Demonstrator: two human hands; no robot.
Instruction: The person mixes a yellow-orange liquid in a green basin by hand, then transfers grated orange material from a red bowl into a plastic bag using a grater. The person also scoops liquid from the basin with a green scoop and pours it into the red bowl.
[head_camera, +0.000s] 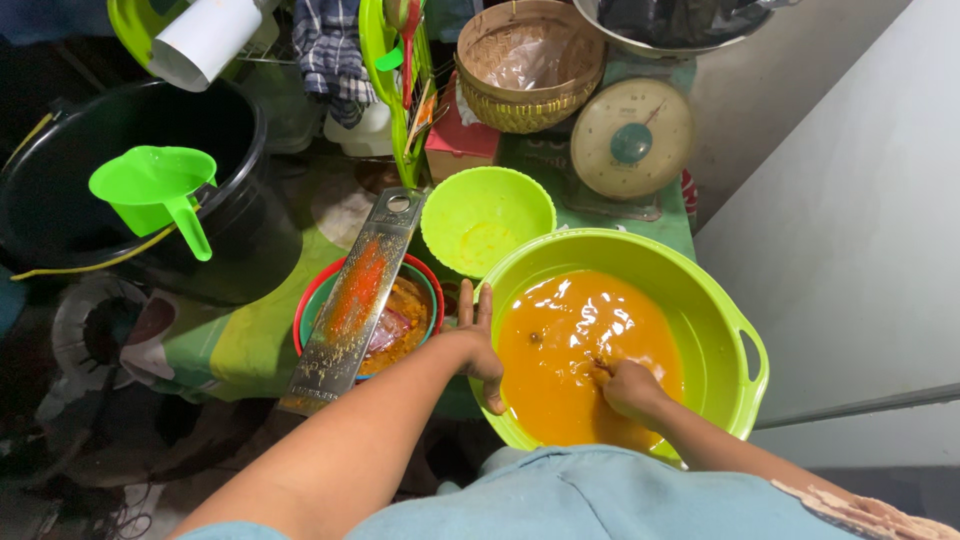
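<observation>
Crowded counter: left hand (478, 345) grips the heavy, slosh-prone green basin (745, 350) by its rim; right hand (628, 385) clenches in slippery orange liquid (570, 340).

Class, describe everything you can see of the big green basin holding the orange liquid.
The big green basin is round, lime green, looks like plastic, with a cut-out handle on its right rim. It sits upright, partly filled with glossy, opaque orange liquid. The left hand grips its left rim; the right hand is closed, dipped in the liquid. A smaller green bowl stands just beyond its far-left edge.
</observation>
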